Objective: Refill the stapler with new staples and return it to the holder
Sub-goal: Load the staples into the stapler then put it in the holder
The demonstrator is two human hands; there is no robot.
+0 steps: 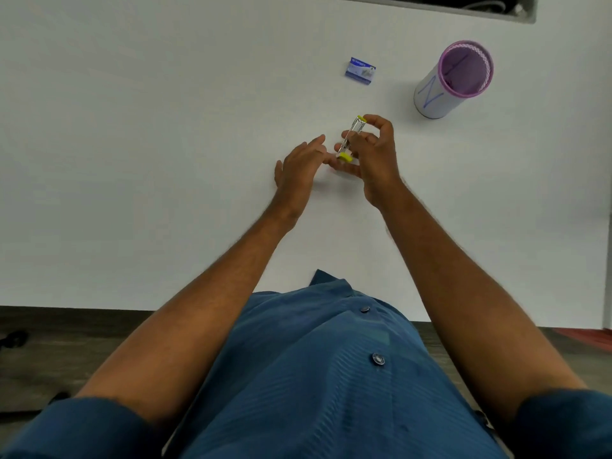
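Note:
A small yellow and metal stapler (351,138) stands swung open near the middle of the white table (165,144). My right hand (376,160) grips it, with fingers curled round its upper metal arm. My left hand (299,165) lies just to its left, fingers straight, their tips reaching toward the stapler's yellow base. A blue staple box (360,70) lies farther back on the table. The holder (452,79), a white cylinder with a purple rim and a blue mark, stands upright at the back right and looks empty.
The table's near edge runs across the lower part of the view, with dark wood floor below it. A dark opening (430,3) cuts into the table at the far edge. My blue shirt fills the bottom of the view.

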